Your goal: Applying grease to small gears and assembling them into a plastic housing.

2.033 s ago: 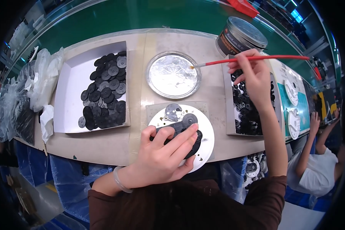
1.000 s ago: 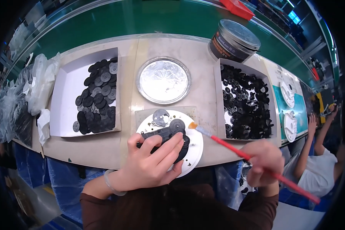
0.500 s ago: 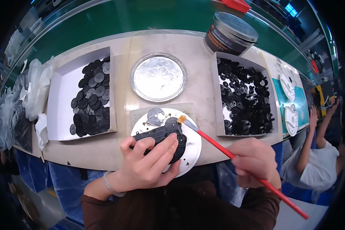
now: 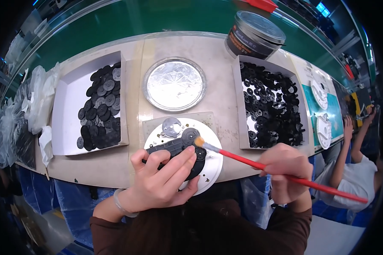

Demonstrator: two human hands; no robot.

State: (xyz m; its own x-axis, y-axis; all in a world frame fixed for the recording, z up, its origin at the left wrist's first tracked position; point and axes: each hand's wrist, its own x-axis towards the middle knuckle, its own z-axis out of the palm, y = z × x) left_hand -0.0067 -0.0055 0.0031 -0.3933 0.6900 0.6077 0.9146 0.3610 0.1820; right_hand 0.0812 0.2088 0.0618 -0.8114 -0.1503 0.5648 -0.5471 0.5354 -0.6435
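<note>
My left hand (image 4: pixel 164 182) grips a black plastic gear housing (image 4: pixel 168 147), thumb at its near edge and fingers pressed over the top. Round dark gears (image 4: pixel 190 135) sit at the housing's far right end, partly covered by my fingertips. Beneath lies a round white plate (image 4: pixel 212 165) with small holes and a grey disc (image 4: pixel 172 127) near its far edge. Closed around the red handle of a paintbrush (image 4: pixel 240 159), my right hand (image 4: pixel 287 172) holds it slanting leftward. The brush's tan bristles are at the gears, seemingly touching them.
Left stands a white box (image 4: pixel 66 123) of dark gears; right, another box (image 4: pixel 241 138) of small black parts. Between them lies a round metal lid (image 4: pixel 174 87). A large tin (image 4: pixel 255 36) stands behind the right box. Plastic bags (image 4: pixel 38 97) lie far left; a co-worker's hands (image 4: pixel 349 127) show far right.
The brush tip has moved slightly down and left over the gears. Its handle has swung to a flatter slant as my right hand rose. My left hand keeps its hold.
</note>
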